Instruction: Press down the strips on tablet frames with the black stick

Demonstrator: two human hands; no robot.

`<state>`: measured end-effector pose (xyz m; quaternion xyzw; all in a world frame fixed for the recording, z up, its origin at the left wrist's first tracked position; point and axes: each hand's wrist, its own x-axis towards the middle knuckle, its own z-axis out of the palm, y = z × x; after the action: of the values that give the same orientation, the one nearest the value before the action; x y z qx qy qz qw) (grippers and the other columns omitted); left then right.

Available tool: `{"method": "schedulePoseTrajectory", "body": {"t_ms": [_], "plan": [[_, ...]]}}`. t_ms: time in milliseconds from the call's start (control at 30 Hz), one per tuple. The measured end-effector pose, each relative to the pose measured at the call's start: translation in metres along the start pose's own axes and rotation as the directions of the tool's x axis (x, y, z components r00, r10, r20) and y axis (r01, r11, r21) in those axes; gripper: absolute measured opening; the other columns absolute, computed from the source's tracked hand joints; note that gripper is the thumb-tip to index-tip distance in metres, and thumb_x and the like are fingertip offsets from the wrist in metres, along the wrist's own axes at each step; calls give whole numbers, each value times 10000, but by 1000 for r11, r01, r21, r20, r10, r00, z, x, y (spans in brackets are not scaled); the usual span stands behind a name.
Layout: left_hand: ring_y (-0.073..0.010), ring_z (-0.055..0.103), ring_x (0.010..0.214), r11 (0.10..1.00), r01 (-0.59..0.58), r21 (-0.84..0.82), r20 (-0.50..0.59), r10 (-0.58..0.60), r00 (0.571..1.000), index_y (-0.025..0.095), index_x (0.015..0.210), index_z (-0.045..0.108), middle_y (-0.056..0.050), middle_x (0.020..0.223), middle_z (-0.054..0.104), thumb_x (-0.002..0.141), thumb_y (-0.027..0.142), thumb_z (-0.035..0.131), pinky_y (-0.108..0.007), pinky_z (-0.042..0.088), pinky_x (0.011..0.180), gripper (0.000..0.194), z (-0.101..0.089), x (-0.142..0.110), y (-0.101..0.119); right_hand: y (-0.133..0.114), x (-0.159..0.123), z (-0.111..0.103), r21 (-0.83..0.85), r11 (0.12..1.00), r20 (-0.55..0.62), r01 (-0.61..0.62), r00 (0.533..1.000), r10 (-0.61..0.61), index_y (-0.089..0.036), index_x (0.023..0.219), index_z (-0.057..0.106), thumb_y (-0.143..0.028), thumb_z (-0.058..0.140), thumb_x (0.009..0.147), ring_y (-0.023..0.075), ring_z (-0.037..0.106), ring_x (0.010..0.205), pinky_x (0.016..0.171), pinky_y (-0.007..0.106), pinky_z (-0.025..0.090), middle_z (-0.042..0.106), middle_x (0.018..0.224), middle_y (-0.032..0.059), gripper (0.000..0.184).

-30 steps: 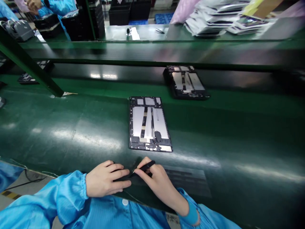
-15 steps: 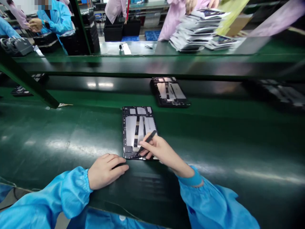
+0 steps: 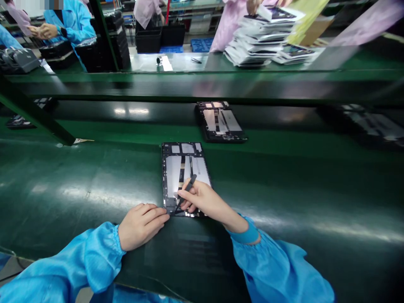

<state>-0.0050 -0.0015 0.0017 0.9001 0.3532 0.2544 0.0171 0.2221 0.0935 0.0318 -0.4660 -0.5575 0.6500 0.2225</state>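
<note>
Right hand (image 3: 202, 201): clenched in a pinch on slim black tweezers (image 3: 186, 190), the tips down at the lower edge of an opened tablet chassis (image 3: 184, 179); I log that chassis lying flat on the green conveyor belt (image 3: 78, 189) at 12 o'clock from my hands, its silver panels and dark strips facing up; the right hand sits over its lower edge.

Left hand (image 3: 142, 225): released, fingers loosely curled, resting on the belt just beside the chassis's lower left corner, holding nothing I can see.

A second tablet chassis (image 3: 219, 122) lies farther up the belt at 1 o'clock.

Containers beyond the belt: black plastic bins (image 3: 151, 41) near 12 o'clock, contents hidden; a blue crate (image 3: 202, 45) just right of them, contents hidden; stacked black trays (image 3: 110, 42) at 11 o'clock, contents hidden.

On the far bench (image 3: 183, 63): a tall stack of silver packets (image 3: 255, 46) at 1 o'clock, a co-worker's hand (image 3: 252, 5) at its top; at 11 o'clock, a co-worker in a blue smock (image 3: 63, 21).
</note>
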Motion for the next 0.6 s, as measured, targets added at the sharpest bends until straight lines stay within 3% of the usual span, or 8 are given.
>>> {"method": "schedulePoseTrajectory", "body": {"t_ms": [333, 600], "plan": [[-194, 608, 981, 1000, 7, 14, -6, -7, 1000, 151, 1204, 597, -79, 1144, 668, 963, 165, 542, -324, 517, 790, 247, 1, -1, 0, -2, 0, 1, -105, 993, 5, -51, 999, 51, -164, 876, 541, -209, 631, 910, 183, 711, 580, 464, 186, 553, 691, 609, 24, 106], [-201, 597, 998, 1000, 12, -1, 6, -12, 1000, 148, 1220, 590, -67, 1170, 660, 950, 152, 568, -333, 507, 807, 270, 2, -2, 0, -1, 0, 2, -119, 992, -17, -44, 999, 42, -170, 871, 547, -242, 645, 904, 189, 715, 581, 466, 196, 563, 696, 623, 24, 126]]}}
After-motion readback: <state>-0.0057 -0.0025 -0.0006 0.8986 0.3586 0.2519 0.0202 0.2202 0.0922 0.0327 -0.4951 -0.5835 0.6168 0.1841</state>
